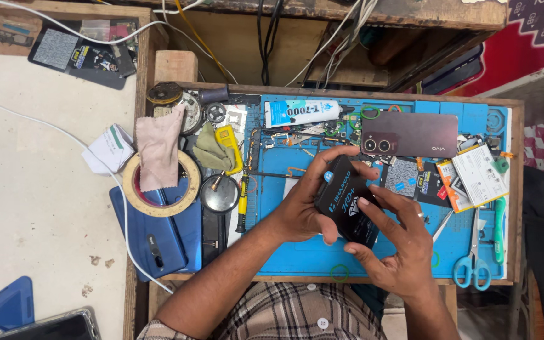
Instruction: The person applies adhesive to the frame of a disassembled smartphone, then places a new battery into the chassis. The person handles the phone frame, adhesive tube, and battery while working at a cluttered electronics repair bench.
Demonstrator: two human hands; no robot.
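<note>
Left hand: grips the black pack.
Right hand: fingers press its face.
Risk: pack may slip onto the cluttered blue mat.

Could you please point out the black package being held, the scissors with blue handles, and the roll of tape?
Black package (347,204): head view, on its printed front face, between the two hands.
Scissors (471,267): head view, on the blue handle loops.
Roll of tape (187,192): head view, on the bare right side of its ring.

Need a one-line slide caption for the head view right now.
Both hands, left and right, hold a flat black packet above a blue work mat crowded with phone repair tools.
</note>
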